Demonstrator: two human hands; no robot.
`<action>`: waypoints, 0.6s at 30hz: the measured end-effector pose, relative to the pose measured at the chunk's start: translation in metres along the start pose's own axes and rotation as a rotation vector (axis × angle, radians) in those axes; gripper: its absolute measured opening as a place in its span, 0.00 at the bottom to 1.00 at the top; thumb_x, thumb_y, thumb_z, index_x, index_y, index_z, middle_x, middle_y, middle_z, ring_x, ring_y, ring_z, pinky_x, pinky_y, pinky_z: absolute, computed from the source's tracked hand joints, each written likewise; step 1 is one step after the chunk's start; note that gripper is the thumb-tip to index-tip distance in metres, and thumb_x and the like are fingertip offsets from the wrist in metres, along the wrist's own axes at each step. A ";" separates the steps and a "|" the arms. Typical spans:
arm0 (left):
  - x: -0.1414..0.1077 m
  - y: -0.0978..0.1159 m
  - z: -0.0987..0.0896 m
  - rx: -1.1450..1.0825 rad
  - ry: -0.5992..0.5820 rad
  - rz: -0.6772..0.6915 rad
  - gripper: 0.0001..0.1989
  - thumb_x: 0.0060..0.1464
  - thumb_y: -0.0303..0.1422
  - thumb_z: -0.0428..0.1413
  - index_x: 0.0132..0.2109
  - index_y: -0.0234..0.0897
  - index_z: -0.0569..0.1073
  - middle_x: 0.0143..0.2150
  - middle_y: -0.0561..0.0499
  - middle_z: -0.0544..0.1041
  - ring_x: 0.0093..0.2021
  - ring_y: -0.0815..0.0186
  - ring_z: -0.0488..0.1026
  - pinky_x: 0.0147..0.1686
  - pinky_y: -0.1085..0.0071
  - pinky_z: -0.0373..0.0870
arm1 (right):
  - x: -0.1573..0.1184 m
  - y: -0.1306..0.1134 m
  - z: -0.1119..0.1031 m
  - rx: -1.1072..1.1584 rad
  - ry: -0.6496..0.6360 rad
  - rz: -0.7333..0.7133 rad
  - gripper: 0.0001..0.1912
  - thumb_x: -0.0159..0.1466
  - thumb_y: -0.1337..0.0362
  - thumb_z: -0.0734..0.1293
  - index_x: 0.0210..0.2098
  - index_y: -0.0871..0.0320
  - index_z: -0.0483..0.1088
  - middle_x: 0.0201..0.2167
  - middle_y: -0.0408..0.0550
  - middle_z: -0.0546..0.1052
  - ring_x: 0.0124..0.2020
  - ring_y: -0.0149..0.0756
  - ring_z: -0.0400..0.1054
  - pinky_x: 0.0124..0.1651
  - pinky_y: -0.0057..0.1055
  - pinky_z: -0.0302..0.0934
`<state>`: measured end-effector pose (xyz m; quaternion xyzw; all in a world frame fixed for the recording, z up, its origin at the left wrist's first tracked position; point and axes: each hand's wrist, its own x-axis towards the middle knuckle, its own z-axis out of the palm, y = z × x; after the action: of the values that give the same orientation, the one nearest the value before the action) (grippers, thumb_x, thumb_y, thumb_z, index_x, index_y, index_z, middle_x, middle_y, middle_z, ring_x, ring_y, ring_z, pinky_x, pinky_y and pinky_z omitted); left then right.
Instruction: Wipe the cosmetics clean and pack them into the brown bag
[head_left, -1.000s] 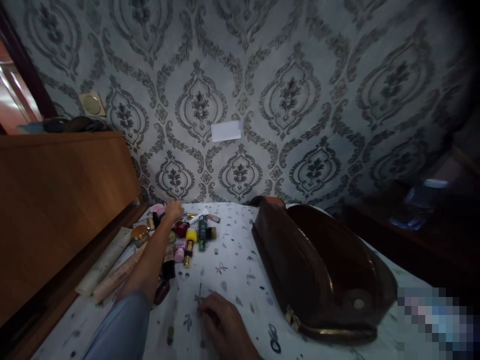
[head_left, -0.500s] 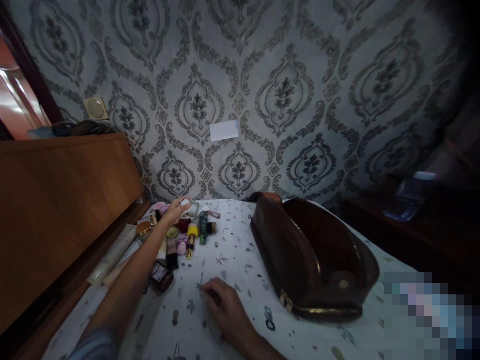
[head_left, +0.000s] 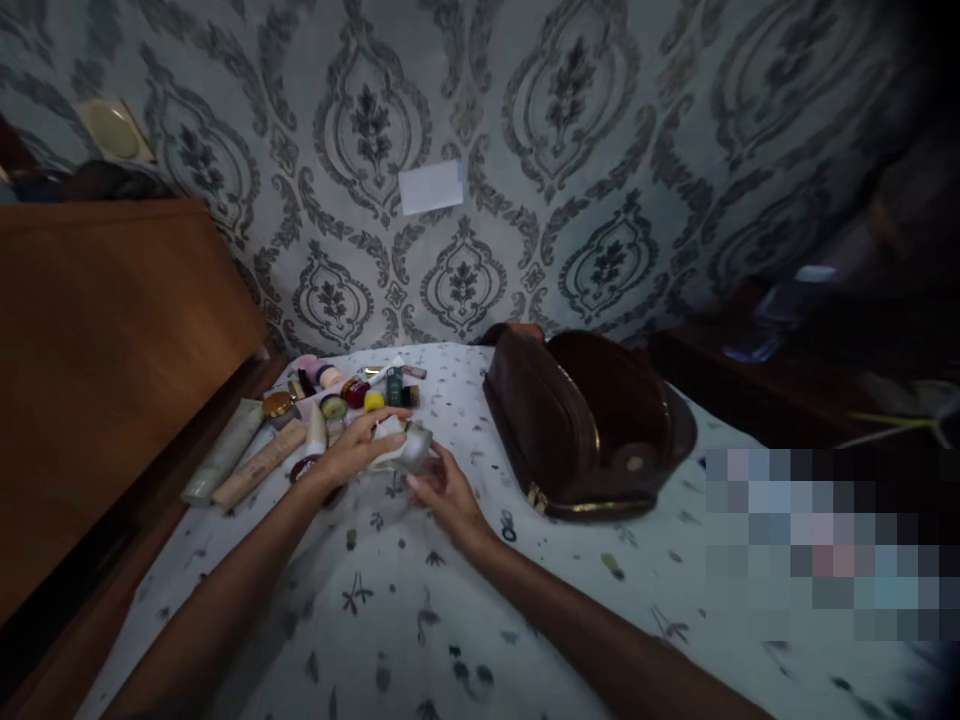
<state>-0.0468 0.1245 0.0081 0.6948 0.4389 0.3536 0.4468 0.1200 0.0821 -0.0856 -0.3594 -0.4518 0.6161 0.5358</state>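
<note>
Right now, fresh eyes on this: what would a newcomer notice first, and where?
Probably the big dark brown bag, gaping open on the patterned white sheet right of center. Next, mid-frame, the left grip holding a whitish container, with the right grip close beside it. Then a bright yellow cap, just beyond the left grip in the clutter of tubes and jars.
</note>
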 end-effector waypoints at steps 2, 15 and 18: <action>-0.013 0.000 0.007 0.005 -0.038 -0.026 0.28 0.51 0.48 0.61 0.55 0.38 0.73 0.49 0.47 0.77 0.47 0.57 0.73 0.44 0.68 0.68 | 0.001 -0.003 -0.001 0.040 -0.050 -0.010 0.36 0.53 0.51 0.74 0.56 0.54 0.61 0.49 0.51 0.71 0.40 0.37 0.71 0.37 0.32 0.69; -0.061 -0.029 0.031 0.051 0.146 -0.022 0.28 0.57 0.44 0.56 0.63 0.41 0.66 0.55 0.49 0.74 0.44 0.61 0.72 0.45 0.68 0.68 | -0.009 -0.009 -0.007 -0.158 -0.142 -0.120 0.34 0.47 0.59 0.77 0.50 0.53 0.63 0.50 0.49 0.74 0.52 0.42 0.69 0.58 0.41 0.62; -0.065 -0.037 0.036 0.032 0.142 -0.034 0.28 0.55 0.43 0.58 0.60 0.38 0.68 0.53 0.47 0.75 0.43 0.60 0.72 0.46 0.67 0.68 | -0.015 -0.011 -0.014 -0.450 -0.159 -0.172 0.34 0.49 0.63 0.75 0.53 0.54 0.63 0.50 0.50 0.74 0.51 0.44 0.69 0.57 0.43 0.61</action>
<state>-0.0496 0.0613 -0.0458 0.6674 0.4867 0.3873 0.4095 0.1390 0.0703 -0.0807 -0.3805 -0.6472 0.4784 0.4554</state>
